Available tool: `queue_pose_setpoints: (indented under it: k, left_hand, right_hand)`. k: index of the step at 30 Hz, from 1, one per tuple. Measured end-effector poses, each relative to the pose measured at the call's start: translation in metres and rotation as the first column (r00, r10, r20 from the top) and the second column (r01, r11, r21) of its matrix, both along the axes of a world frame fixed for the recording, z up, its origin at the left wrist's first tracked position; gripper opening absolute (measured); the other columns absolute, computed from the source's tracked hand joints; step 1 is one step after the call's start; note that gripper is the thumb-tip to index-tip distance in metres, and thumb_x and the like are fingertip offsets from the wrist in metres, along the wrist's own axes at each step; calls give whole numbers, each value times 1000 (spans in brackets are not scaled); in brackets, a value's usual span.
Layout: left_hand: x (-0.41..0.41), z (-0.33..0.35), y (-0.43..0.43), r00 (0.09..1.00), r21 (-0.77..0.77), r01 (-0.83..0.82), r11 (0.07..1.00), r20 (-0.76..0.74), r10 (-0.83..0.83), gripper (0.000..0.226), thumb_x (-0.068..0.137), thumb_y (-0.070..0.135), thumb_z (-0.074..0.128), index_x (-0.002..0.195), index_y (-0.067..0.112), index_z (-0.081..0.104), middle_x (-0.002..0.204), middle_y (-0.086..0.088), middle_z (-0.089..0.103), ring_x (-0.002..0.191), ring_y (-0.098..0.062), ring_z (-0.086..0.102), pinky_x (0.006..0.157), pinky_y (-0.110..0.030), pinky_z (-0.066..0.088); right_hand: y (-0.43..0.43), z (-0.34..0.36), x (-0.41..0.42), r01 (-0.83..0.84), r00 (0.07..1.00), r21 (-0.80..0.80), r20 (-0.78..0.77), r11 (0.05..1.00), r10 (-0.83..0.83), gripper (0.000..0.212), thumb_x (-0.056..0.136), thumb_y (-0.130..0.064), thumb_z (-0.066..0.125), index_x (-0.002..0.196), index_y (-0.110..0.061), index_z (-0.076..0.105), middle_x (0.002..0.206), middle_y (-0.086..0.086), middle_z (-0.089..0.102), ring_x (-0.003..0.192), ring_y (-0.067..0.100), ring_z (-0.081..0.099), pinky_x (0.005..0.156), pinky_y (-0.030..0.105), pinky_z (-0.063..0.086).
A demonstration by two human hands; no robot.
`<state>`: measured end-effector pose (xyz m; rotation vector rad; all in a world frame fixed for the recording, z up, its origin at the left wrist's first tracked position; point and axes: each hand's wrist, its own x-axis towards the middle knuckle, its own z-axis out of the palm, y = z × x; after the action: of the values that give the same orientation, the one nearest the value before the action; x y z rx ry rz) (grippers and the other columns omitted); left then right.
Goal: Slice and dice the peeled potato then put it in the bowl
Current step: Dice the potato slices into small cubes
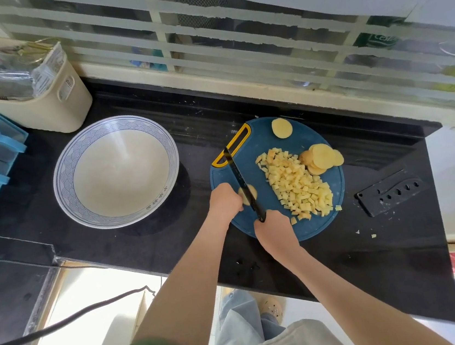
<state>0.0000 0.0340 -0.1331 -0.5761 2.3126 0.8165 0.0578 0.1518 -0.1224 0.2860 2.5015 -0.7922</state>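
Cut potato: heap of small pale-yellow potato cubes (296,184), on the middle of the round dark-blue plastic cutting board (272,149).
Uncut potato: stack of round potato slices (322,157) touching the heap's far right edge; lone round slice (282,128) apart, near the board's far rim.
Under blade: pale potato slice (252,191), left side of the board.
Left hand (224,200): fingers curled, pinning that slice down.
Right hand (275,231): wrapped round the handle of the long black knife (242,183), blade across the slice, tip pointing away.
Bowl: wide white ceramic bowl with blue patterned rim (62,178), on the black desk (143,245), left of the board.
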Motion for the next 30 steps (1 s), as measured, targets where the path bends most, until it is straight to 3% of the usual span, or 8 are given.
queue_pose_setpoints:
  k: [9,14,18,21,26,30]
  left_hand:
    - [-2,2,2,998,-61,53,997,-12,-54,34,85,10,69,115,-2,59,116,-15,63,108,-26,61,72,-24,41]
    - [-2,4,3,995,-104,95,990,-15,-97,34,87,9,66,118,-1,57,118,-14,62,109,-25,60,74,-24,43]
    - [0,7,5,995,-108,94,990,-19,-96,32,86,7,65,117,-1,58,117,-14,62,108,-26,60,74,-25,44]
    - [5,7,7,994,-107,64,992,-79,-72,20,91,4,56,110,-3,58,115,-17,62,107,-29,59,71,-27,40]
    - [13,15,26,988,-109,-47,993,-153,30,35,98,25,47,123,1,41,125,-17,54,114,-31,55,86,-36,46]
    - [6,15,44,985,-170,-10,985,-174,-20,58,94,43,53,132,7,28,129,-15,44,116,-31,51,84,-37,45]
  right_hand:
    - [-1,-5,-1,19,999,34,34,999,-20,22,96,-18,47,104,-1,58,86,4,53,90,27,63,67,32,47]
    - [-4,-5,-6,34,998,35,49,999,-36,21,96,-19,48,101,-1,58,85,5,53,89,28,63,67,33,47]
    - [-9,-2,-20,47,998,-40,49,998,-45,15,94,-15,47,85,-5,56,74,3,52,72,22,56,57,29,39]
    - [1,3,-25,45,998,-100,44,994,-41,25,92,-14,48,67,-10,47,62,3,46,54,18,47,50,30,36]
    - [29,21,-26,169,985,-177,73,970,-159,31,91,-14,46,62,-15,35,55,1,33,46,16,33,46,28,27]
    - [43,27,-26,156,987,-152,63,976,-148,24,91,-14,45,67,-13,40,58,1,34,48,16,34,47,29,28]
